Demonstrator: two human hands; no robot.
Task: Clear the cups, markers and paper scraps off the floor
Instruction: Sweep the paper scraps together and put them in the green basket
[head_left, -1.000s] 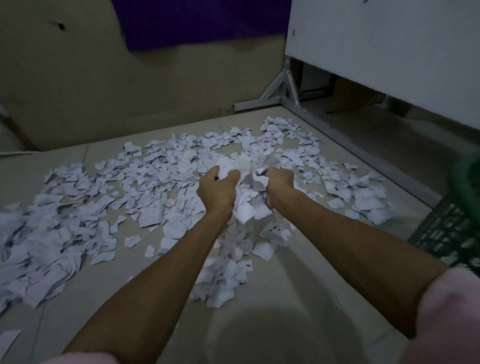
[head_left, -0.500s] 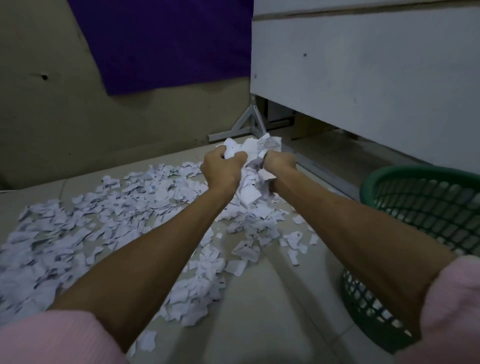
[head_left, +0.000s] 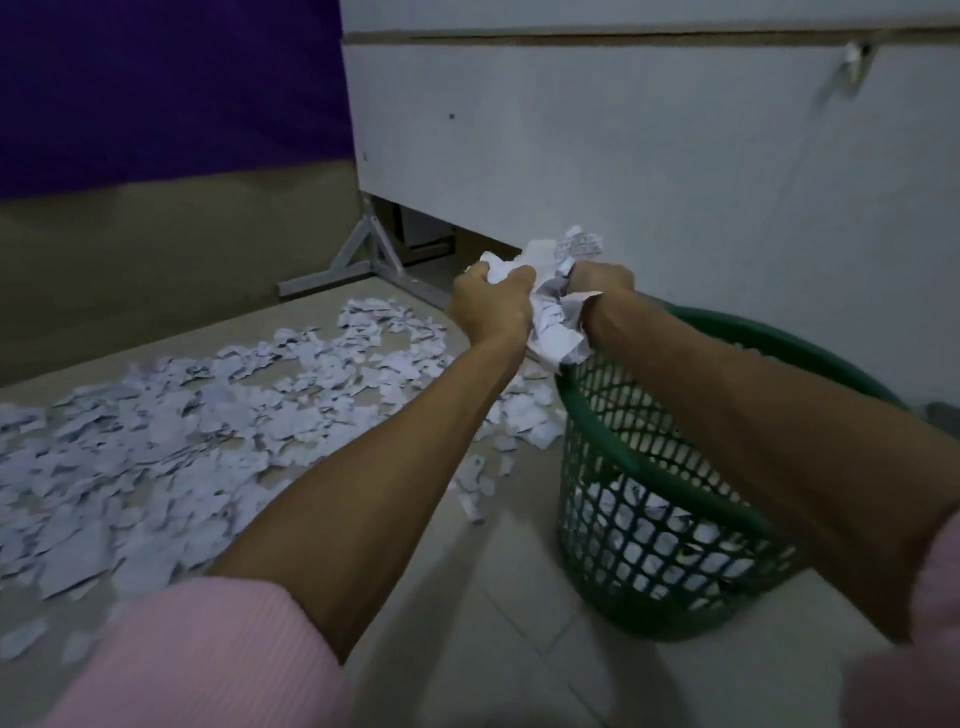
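White torn paper, a bunched wad of paper scraps (head_left: 556, 306), squeezed between both hands. Wad stands roughly upright, long axis vertical: top ends stick up above the knuckles, lower ends hang below the wrists. Left hand (head_left: 491, 309) on wad's left side, fingers curled tight into it; right hand (head_left: 602, 283) on its right side, also curled round it. Hands close together, paper filling the gap. Bundle is off the floor, at the near-left rim of green mesh basket (head_left: 649, 499); lowest scraps just over that rim. Basket already has white scraps inside. Loose scraps on floor (head_left: 171, 447) spread wide to the left of the arms, running back toward the metal stand foot (head_left: 358, 260). Pink sleeves (head_left: 208, 654) pushed up both forearms.
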